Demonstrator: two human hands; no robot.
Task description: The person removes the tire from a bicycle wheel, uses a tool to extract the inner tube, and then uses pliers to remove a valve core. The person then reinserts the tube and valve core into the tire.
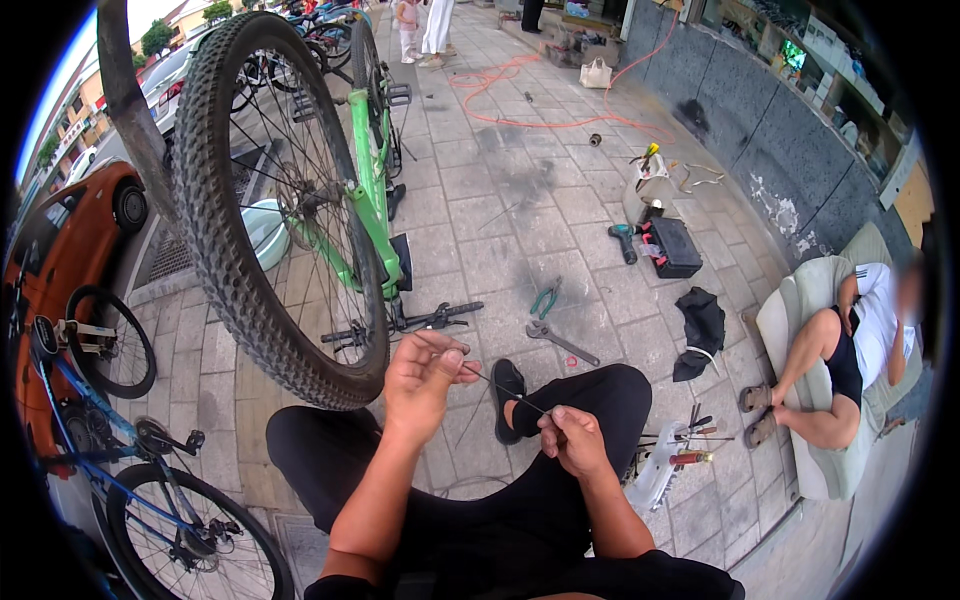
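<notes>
A thin dark cable (505,391) runs between my two hands above my lap. My left hand (418,375) pinches its upper end between thumb and fingers, close to the knobby tyre (215,200) of an upside-down green bicycle (370,165). Lower and to the right, my right hand (577,441) is closed on the other end, fingers curled. The cable slants down from left to right, passing over my black shoe (508,395). Beyond my hands, an adjustable wrench (563,343) and green-handled pliers (545,299) lie on the paving.
Handlebars (430,318) rest on the ground ahead. At right are a drill (625,242), a black case (673,248), a black cloth (700,332) and a white tool holder (655,475). Someone sits on a sofa (790,310). A blue bicycle (130,440) stands left; an orange cord (500,118) lies far ahead.
</notes>
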